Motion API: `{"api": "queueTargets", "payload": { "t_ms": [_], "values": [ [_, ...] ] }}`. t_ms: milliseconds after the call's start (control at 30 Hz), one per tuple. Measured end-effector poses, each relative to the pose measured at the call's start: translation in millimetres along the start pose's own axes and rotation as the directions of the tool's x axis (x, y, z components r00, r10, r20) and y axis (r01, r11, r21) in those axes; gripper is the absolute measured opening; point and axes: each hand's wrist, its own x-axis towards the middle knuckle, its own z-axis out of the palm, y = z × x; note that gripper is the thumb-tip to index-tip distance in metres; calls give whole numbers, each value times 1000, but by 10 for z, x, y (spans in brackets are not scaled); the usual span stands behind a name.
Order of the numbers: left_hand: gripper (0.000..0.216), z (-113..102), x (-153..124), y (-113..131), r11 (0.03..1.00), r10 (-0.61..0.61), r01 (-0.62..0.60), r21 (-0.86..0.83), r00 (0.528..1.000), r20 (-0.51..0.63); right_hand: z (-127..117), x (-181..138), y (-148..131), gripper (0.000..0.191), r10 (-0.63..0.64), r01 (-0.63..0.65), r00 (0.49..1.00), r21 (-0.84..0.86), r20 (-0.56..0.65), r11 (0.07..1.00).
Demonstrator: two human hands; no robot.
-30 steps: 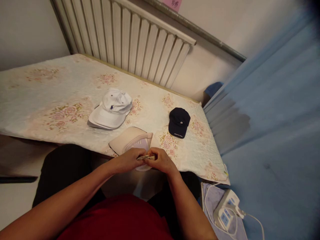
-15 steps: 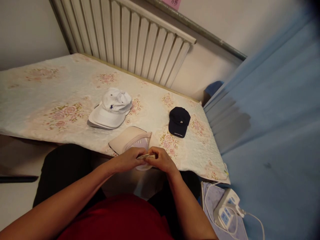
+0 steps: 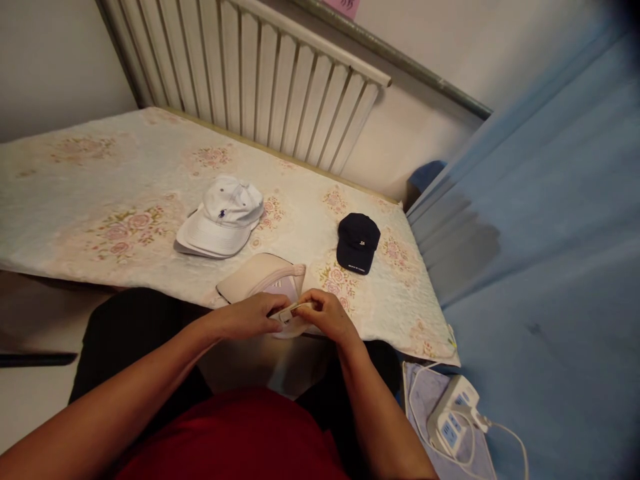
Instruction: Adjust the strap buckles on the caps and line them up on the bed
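A: Where does the central object lie?

B: The beige cap (image 3: pixel 245 277) rests at the near edge of the bed, brim pointing left, hollow inside partly exposed, its lower part overhanging the edge. Its pale strap (image 3: pixel 286 316) is held between the two hands.

A: And the hands?

B: The left hand (image 3: pixel 260 315) pinches the strap's left portion between thumb and fingers; the right hand (image 3: pixel 327 313) grips its right end likewise. The two sit just beside each other.

A: What has just changed?

B: The strap, formerly a thin edge seen between the fingertips, is now tilted to show its flat face and a small dark detail, probably a buckle. The left hand sits slightly lower relative to the right. The fastening thus appears better exposed for handling; whether it is fastened cannot be told.

A: Which markings are legible?

B: Inside the beige cap, a lavender panel (image 3: pixel 283 288) bears short white strokes, not readable as a word. Beyond it, the white cap (image 3: pixel 225 213) carries a dark blue emblem resembling a polo player. To the right, the navy-black cap (image 3: pixel 359 243) has a small pale monogram, perhaps "ZA", and brim lettering too small to read. On the wall, a pink paper (image 3: pixel 345 7) shows cropped dark characters.
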Motion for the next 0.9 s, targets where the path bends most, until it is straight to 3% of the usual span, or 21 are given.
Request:
{"api": "queueTargets", "payload": {
  "t_ms": [100,233,367,467,667,900],
  "values": [
    [13,-12,-36,-14,997,-40,40,-63,999,2,19,-14,-21,13,-60,50,994,-106,-93,993],
    [8,3,-26,-52,988,-42,37,-148,999,-32,63,-66,-91,16,-246,193,951,-262,-187,945],
    [13,17,21,-72,977,-55,34,-211,994,-95,117,-170,-208,28,-441,288,877,-527,-189,800],
    [21,30,49,-75,963,-54,26,-268,994,-97,163,-230,-269,32,-483,311,865,-612,-135,727],
    [23,48,53,-109,960,-38,6,-280,993,-108,213,-199,-231,29,-502,405,863,-530,-47,745],
    [22,53,45,-139,914,-57,19,-404,995,-81,153,-119,-174,18,-485,460,872,-237,-60,856]
  ]
}}
